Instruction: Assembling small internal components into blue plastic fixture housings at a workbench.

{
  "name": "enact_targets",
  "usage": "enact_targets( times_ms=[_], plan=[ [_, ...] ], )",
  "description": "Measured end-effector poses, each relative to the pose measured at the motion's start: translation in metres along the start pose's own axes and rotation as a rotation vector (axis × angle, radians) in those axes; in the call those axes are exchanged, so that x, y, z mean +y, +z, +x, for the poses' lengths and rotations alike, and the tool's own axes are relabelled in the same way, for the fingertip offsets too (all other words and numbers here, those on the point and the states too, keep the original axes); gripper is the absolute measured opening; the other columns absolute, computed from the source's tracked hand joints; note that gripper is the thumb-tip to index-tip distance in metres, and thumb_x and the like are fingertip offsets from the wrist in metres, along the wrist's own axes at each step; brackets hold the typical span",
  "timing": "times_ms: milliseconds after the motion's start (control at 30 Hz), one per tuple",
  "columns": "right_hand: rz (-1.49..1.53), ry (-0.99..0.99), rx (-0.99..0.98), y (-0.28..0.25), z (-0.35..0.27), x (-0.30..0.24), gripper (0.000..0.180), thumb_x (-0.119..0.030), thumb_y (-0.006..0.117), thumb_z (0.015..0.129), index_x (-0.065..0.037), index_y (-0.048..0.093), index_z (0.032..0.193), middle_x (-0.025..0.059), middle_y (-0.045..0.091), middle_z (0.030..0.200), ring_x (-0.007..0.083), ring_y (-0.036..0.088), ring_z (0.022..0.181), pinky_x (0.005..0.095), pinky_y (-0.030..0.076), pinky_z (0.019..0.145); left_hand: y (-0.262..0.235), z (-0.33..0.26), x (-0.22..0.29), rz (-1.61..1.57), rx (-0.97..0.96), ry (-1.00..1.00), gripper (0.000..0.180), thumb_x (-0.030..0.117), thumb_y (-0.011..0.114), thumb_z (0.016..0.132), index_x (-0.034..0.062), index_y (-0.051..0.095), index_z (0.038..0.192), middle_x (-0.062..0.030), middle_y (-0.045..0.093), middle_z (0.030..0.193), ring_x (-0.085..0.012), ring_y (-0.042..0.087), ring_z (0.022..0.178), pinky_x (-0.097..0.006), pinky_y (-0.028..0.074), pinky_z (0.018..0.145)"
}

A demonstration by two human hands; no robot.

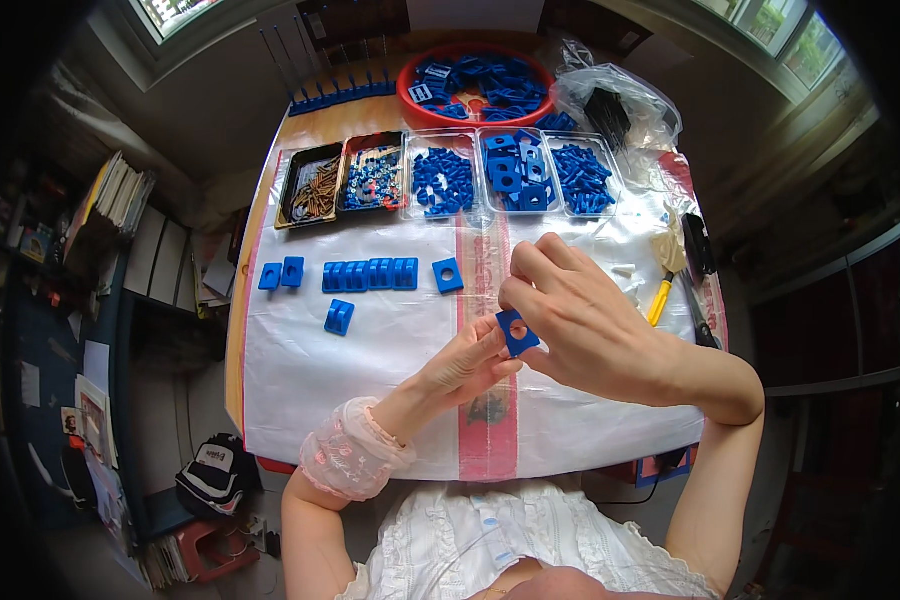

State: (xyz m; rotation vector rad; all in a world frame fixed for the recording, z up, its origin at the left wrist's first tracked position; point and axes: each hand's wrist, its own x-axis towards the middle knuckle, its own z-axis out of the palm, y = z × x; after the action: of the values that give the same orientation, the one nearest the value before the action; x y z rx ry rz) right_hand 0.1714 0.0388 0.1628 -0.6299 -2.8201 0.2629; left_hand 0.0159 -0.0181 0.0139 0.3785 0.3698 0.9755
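Observation:
A blue square plastic piece with a round hole (509,322) is held up over the near middle of the table. My left hand (465,358) pinches it by its left and lower edges. From the right, my right hand (600,325) closes over the same piece, its thumb at the lower right corner and its fingers curled above. Those fingertips are partly hidden. Farther left on the sheet lies a similar holed piece (448,275). Beyond it is a row of blue arched pieces (370,274), with one arched piece (338,317) nearer me and two holed pieces (281,272) at the far left.
Trays with screws (315,187), small mixed hardware (374,180) and blue parts (442,183) line the back. Behind them stand a red basin (406,98), a clear plastic bag (642,92) and a blue rack with thin rods (340,97). A yellow-handled tool (659,300) lies right.

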Motion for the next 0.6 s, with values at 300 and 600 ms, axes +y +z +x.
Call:
enact_targets(
  times_ms=[300, 600],
  plan=[
    [0.334, 0.166, 0.052, 0.008, -0.011, 0.009, 0.035, -0.017, 0.083, 0.062, -0.002, 0.063, 0.088, 0.0103, 0.052, 0.099, 0.0283, 0.048, 0.097, 0.0375, 0.043, 0.086, -0.010, -0.001, -0.001, -0.028, -0.076, -0.022, 0.050, 0.046, 0.070, 0.084, 0.0132, 0.056, 0.119, 0.0033, 0.057, 0.111, -0.0036, 0.052, 0.087, -0.019, 0.043, 0.068],
    [0.216, 0.225, 0.203, 0.009, -0.018, 0.020, 0.035, -0.008, 0.083, 0.061, -0.004, 0.064, 0.091, 0.0074, 0.050, 0.096, 0.0256, 0.047, 0.095, 0.0366, 0.043, 0.083, -0.010, 0.000, 0.029, 0.502, 0.016, -0.123, 0.038, 0.044, 0.057, 0.096, 0.0093, 0.058, 0.111, 0.0045, 0.056, 0.090, -0.0035, 0.045, 0.071, -0.020, 0.040, 0.064]
  ],
)
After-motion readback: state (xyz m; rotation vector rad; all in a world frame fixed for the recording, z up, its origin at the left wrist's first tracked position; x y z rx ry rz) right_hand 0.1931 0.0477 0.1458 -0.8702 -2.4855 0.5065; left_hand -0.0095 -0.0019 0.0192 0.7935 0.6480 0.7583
